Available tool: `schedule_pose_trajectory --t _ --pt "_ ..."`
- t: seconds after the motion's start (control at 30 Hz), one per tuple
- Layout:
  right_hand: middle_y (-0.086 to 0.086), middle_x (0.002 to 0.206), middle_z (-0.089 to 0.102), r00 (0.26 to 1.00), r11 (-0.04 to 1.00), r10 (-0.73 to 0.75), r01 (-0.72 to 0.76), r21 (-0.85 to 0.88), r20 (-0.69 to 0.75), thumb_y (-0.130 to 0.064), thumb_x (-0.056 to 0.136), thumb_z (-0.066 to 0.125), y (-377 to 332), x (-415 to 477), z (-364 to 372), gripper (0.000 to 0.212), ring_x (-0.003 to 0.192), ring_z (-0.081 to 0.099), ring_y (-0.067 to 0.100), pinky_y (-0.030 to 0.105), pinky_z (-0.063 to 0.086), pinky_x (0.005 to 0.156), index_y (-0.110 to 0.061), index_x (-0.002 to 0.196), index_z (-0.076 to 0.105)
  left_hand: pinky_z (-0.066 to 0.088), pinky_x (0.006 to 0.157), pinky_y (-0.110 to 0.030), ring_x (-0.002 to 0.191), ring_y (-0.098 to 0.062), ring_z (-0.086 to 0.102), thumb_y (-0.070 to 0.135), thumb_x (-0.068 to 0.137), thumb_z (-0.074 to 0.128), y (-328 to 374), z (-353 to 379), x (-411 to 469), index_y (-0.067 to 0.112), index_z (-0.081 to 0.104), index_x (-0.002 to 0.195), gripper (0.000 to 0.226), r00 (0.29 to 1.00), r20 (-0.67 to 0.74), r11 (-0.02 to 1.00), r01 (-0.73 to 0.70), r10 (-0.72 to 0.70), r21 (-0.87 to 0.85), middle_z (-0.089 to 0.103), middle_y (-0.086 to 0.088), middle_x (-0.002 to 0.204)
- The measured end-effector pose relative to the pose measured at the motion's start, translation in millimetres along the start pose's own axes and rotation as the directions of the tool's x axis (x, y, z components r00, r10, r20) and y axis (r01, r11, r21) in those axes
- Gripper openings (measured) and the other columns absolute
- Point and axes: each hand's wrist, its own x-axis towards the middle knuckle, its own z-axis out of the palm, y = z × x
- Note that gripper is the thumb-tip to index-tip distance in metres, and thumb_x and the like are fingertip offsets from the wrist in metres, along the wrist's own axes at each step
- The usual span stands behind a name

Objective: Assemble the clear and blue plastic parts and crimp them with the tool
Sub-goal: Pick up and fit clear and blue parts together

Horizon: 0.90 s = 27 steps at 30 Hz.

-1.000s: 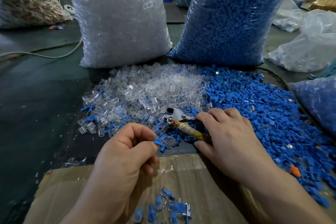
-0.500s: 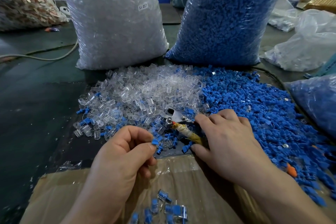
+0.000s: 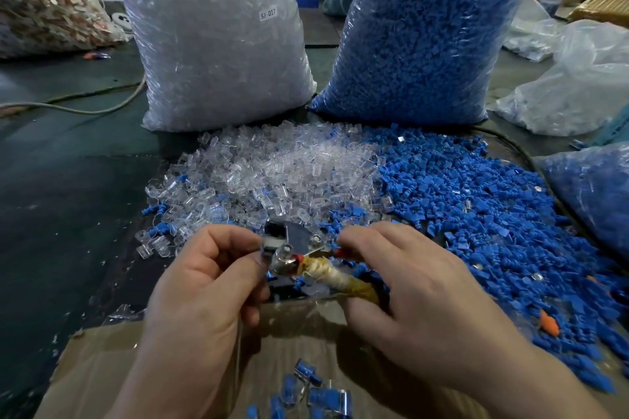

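Fingers [image 3: 238, 241] of the left hand [image 3: 204, 282] pinched narrow on a small part, hidden between them, held against the metal head of the crimp tool [image 3: 292, 241] so it seats. The right hand [image 3: 418, 286] curls round the taped handles, ready, I judge, to squeeze. Loose clear parts [image 3: 272, 173] and blue parts [image 3: 476, 207] lie beyond the fingertips.

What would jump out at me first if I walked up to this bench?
Two tall sacks stand at the back: the sack of clear parts on the left, the sack of blue parts on the right, with a clear heap and a blue heap spilled before them. In front, the right hand grips the crimping tool by its wrapped handle while the left hand pinches a small part at its metal head.
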Motion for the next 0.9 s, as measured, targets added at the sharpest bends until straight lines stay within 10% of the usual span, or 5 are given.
schedule_pose_trajectory --t 0.43,0.9 --pt "-0.023 0.117 0.047 0.997 0.999 -0.045 0.043 0.032 0.066 -0.057 0.081 0.038 2.4 -0.6 -5.1 0.052 0.107 0.045 0.002 0.025 0.042 0.091 -0.042 0.131 0.036 0.044 0.040 -0.019 0.054 -0.012 0.058 -0.006 0.089 0.059 -4.5 -2.7 -1.5 0.030 0.071 0.077 0.040 0.992 0.052 0.993 -0.119 0.119 0.003 0.067 -0.002 0.068" --pt "-0.020 0.087 0.057 0.996 0.997 -0.024 0.030 -0.072 0.089 -0.060 0.078 0.038 -1.1 2.3 -7.4 0.046 0.080 0.050 0.004 0.007 0.027 0.070 -0.038 0.114 0.057 0.046 0.041 -0.020 0.052 -0.013 0.058 0.025 0.066 0.065 -4.3 -4.8 -4.2 0.029 0.071 0.080 0.015 0.989 0.081 0.992 -0.127 0.128 -0.015 0.066 -0.003 0.065"
